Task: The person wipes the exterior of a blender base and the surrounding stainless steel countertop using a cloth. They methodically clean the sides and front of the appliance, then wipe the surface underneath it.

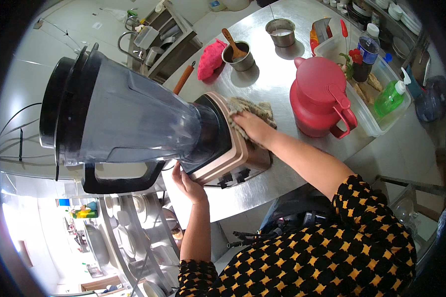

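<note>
A large blender stands on a steel table [278,174], its clear jar [141,115] with black lid and handle towards the left of the view. My right hand [253,128] presses a mottled brown cloth [262,109] against the side of the copper-coloured blender base [258,157]. Below the jar, my left hand [187,185] touches the edge of the base near its front knobs; its fingers are partly hidden behind the base.
Beyond the base are a pink cloth [211,59], a metal pot with a wooden spoon [241,63] and another metal pot [281,33]. A red thermos jug [317,92] stands beside a plastic bin [379,130] holding bottles. Shelves of dishes [126,237] lie at lower left.
</note>
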The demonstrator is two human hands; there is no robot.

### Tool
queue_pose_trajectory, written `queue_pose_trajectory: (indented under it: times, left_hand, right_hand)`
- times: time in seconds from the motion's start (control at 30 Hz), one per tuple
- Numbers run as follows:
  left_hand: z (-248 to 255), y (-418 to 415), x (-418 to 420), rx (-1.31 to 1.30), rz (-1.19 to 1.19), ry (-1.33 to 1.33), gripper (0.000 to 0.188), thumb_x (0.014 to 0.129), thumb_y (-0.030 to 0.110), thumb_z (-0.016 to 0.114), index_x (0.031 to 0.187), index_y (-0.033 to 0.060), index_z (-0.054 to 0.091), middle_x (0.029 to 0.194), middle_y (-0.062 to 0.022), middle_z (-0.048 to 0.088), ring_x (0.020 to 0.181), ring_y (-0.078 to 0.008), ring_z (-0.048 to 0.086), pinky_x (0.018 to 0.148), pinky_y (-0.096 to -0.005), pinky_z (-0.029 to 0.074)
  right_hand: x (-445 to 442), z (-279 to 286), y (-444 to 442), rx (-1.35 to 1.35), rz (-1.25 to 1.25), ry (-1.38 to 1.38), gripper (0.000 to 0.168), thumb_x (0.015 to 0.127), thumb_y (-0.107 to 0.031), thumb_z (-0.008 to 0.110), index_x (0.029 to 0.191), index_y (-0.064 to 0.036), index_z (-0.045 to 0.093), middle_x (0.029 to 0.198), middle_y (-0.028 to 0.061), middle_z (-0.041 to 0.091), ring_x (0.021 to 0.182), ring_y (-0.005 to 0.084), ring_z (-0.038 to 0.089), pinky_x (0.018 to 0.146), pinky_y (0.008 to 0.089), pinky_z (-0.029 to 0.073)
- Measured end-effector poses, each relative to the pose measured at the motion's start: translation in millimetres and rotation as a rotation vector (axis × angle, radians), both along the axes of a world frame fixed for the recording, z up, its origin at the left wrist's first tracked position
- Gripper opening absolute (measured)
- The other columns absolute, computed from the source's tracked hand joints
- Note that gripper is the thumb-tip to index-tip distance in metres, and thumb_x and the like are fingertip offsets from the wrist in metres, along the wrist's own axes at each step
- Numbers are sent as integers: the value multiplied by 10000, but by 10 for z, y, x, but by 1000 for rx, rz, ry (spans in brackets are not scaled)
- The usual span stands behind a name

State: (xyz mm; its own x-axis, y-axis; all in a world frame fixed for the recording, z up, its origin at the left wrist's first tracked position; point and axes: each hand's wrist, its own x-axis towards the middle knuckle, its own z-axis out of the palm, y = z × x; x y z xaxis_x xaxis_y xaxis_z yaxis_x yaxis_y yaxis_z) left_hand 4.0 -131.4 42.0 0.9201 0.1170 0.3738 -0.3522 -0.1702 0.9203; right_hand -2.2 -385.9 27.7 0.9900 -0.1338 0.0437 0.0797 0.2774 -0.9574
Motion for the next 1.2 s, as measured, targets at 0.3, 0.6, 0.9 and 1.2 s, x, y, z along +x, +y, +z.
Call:
queue_pose_trajectory:
  times: [0.3,0.6,0.9,1.2]
  left_hand:
    - [29,-49,-7,-59,-39,21,275,909,129,318,1139,18,419,1109,-112,475,1014,-177,463,906,-305,342]
    - [66,-50,-44,3,-11,65,281,897,88,310,1153,11,398,1152,-128,442,1071,-207,427,963,-336,286]
    - [67,-5,-80,-86,15,131,279,903,134,349,1153,27,415,1126,-95,448,1062,-176,414,927,-300,285]
    - [39,17,-81,-87,39,90,256,903,107,333,1132,36,423,1129,-103,451,1094,-183,404,946,-315,280]
  right_hand:
    - [474,312,-214,-81,35,94,388,892,-293,369,1115,-11,517,1042,165,575,960,216,518,876,308,369]
    - [-580,327,63,152,73,242,322,880,-238,431,1087,3,484,953,87,550,874,147,483,808,277,384]
    - [-254,357,-7,-34,-12,-7,350,840,-214,553,1086,27,494,965,99,571,875,142,500,814,281,396]
    - [92,263,-129,-25,73,136,435,791,-324,612,1020,43,562,915,129,610,812,162,547,758,290,428]
